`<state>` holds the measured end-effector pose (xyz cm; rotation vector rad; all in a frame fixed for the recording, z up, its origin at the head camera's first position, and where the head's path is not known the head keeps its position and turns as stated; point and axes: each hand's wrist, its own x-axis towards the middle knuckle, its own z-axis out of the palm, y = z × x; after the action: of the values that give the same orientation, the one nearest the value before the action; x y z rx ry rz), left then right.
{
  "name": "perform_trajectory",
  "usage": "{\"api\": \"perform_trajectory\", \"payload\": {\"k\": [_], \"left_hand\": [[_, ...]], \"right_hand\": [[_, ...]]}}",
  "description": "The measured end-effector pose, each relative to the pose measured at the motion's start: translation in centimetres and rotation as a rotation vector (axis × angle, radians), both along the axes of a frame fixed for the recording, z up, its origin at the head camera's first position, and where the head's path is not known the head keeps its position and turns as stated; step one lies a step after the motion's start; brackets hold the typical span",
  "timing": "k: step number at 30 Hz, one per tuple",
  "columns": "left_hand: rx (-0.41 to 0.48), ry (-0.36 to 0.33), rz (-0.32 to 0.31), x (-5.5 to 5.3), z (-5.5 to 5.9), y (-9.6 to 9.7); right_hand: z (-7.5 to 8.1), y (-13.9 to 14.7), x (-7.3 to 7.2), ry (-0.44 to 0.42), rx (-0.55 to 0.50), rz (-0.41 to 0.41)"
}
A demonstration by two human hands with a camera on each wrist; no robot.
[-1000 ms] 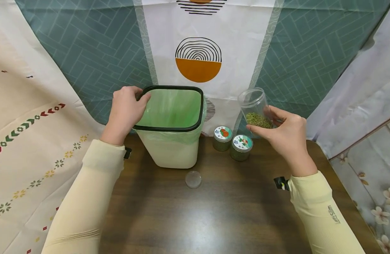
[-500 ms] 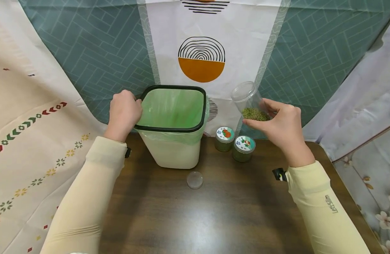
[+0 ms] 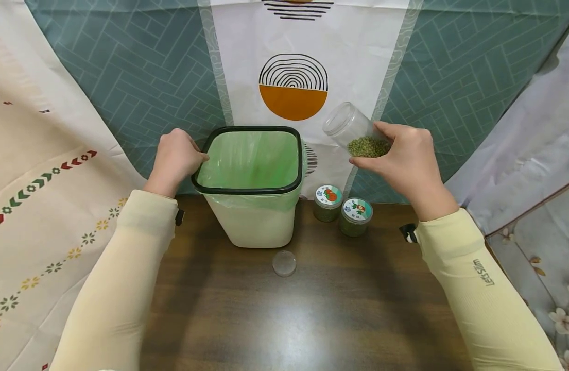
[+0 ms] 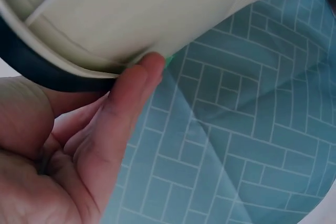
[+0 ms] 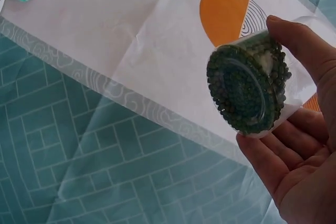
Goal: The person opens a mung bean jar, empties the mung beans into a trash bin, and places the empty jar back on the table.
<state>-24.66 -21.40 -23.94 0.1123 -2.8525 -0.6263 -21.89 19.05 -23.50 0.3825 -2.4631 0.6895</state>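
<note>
My left hand (image 3: 175, 158) pinches the black rim of a pale trash bin (image 3: 258, 224) lined with a green bag. In the left wrist view, my fingers (image 4: 128, 90) lie against the bin's outer wall just past the dark rim (image 4: 58, 74). Up to the right of the bin, my right hand (image 3: 407, 157) grips a clear plastic jar (image 3: 351, 123) between thumb and fingers. The jar is uncovered and tilted, its mouth towards the bin. Green beans (image 3: 368, 147) lie in its lower end; the right wrist view shows them packed at the jar's base (image 5: 241, 90).
Two small lidded jars (image 3: 328, 202) with fruit stickers stand right of the bin. A clear round lid (image 3: 284, 263) lies in front of it on the brown wooden table (image 3: 247, 319). A patterned cloth (image 3: 451, 87) hangs behind, with more curtains at both sides.
My right hand has raised the jar, moved it left and tipped it further towards the bin; the beans have slid along its side. My left fingers have closed onto the bin's rim.
</note>
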Motion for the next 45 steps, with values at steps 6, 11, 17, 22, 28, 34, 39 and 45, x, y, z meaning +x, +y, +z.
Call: {"api": "perform_trajectory", "payload": {"k": [6,11,17,22,28,34,39,45], "left_hand": [[-0.051,-0.051,0.028,-0.5,0.4,0.0],[-0.116,-0.097,0.083,-0.8,0.7,0.5],[-0.124,-0.154,0.103,-1.1,1.2,1.0],[-0.079,-0.15,0.095,-1.2,1.3,0.7],[-0.031,-0.151,0.051,-1.2,1.4,0.3],[-0.011,-0.161,0.057,-1.1,1.4,0.4],[-0.019,-0.143,0.096,-1.1,1.2,0.6],[-0.045,-0.144,0.091,-1.2,1.2,0.7]], "right_hand": [[0.5,-0.7,-0.8,0.094,0.095,0.02],[0.9,-1.2,-1.4,0.156,0.162,0.035],[1.1,-2.1,-2.0,0.224,0.234,0.068],[1.7,-3.0,-2.3,0.242,0.286,0.083],[2.4,-3.6,-2.9,0.27,0.342,0.099],[3.0,-4.1,-3.1,0.307,0.385,0.118],[3.6,-4.8,-3.2,0.351,0.422,0.139],[3.9,-5.3,-3.6,0.364,0.474,0.149]]}}
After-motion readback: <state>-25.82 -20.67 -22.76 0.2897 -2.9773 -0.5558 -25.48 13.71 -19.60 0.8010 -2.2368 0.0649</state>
